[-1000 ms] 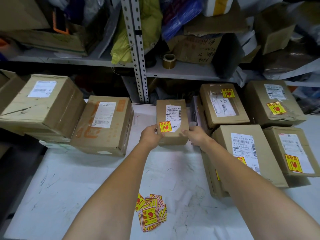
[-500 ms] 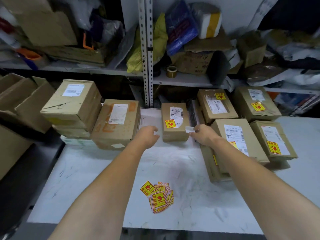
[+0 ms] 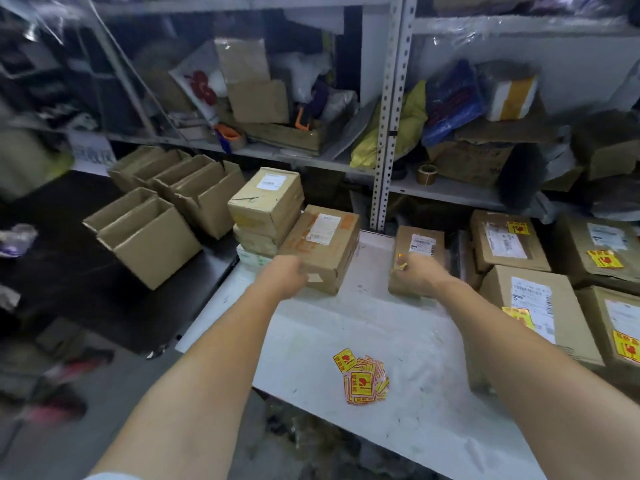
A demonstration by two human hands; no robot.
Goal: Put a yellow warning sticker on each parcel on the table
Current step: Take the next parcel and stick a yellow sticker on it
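My left hand (image 3: 286, 276) grips the near left corner of a parcel with orange tape and a white label (image 3: 323, 249); I see no yellow sticker on it. My right hand (image 3: 417, 276) has its fingers curled in front of a small stickered parcel (image 3: 420, 242), and I cannot make out what it holds. A pile of yellow warning stickers (image 3: 363, 380) lies on the white table (image 3: 381, 327) between my arms. A stack of parcels (image 3: 266, 199) at the back left shows no sticker. Parcels on the right (image 3: 505, 242) (image 3: 604, 252) (image 3: 533, 306) carry yellow stickers.
Several open empty cartons (image 3: 149, 237) stand on a dark surface left of the table. A metal shelf post (image 3: 384, 133) rises behind the parcels, with cluttered shelves and a tape roll (image 3: 426, 173). The table's left edge runs just beside the orange-taped parcel.
My left hand let go of the small parcel and moved left onto the orange-taped parcel. My right hand drew back from the small parcel's side to its front. The view swung left.
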